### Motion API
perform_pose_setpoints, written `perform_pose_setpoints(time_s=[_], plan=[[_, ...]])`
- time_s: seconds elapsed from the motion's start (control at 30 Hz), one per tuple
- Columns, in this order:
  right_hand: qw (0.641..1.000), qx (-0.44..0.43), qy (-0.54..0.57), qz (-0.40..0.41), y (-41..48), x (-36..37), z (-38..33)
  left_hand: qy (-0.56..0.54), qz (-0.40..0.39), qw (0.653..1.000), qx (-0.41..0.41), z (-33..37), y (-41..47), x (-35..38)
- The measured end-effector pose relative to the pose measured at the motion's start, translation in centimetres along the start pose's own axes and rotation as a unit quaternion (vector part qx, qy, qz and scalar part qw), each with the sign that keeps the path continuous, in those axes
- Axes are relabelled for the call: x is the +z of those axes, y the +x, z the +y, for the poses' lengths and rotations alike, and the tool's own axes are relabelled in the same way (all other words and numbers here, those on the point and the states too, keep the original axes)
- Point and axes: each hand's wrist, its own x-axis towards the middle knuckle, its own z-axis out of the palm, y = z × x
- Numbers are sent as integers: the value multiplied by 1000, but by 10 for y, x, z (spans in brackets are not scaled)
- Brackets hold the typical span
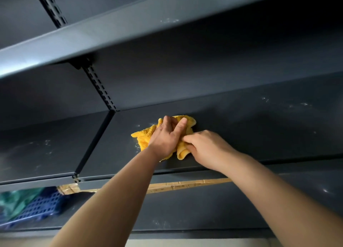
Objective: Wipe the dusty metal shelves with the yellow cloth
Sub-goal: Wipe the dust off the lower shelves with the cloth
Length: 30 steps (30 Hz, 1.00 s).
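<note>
Mid-wipe on shelf (241, 135): left grip (165, 138) presses flat-fingered on cloth (143, 137) under it, right grip (206, 147) pinches cloth's fold; next move probably sweeps toward dust specks (304, 104) far right of right grip, keeping pressure.

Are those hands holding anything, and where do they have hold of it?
The right hand grips the cloth by its bunched near edge. The left hand holds nothing: it only presses flat on the cloth's middle, against the shelf.
</note>
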Motion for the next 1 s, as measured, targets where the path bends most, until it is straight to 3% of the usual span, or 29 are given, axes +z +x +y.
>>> perform_pose_setpoints(time_s=[0.1, 0.2, 0.27, 0.57, 1.0], plan=[[997, 27, 73, 31, -1, -8, 13, -17, 29, 999, -37, 9, 5, 1], [992, 81, 2, 100, -9, -13, 36, 174, 25, 984, -35, 15, 8, 14], [991, 88, -64, 83, -10, -10, 41, 258, 26, 966, -10, 13, 8, 21], [985, 122, -121, 16, 11, 2, 16, 248, 37, 968, -16, -33, 21, -6], [976, 148, -155, -31, 12, 9, 10, 240, 57, 964, -102, -95, 81, -62]])
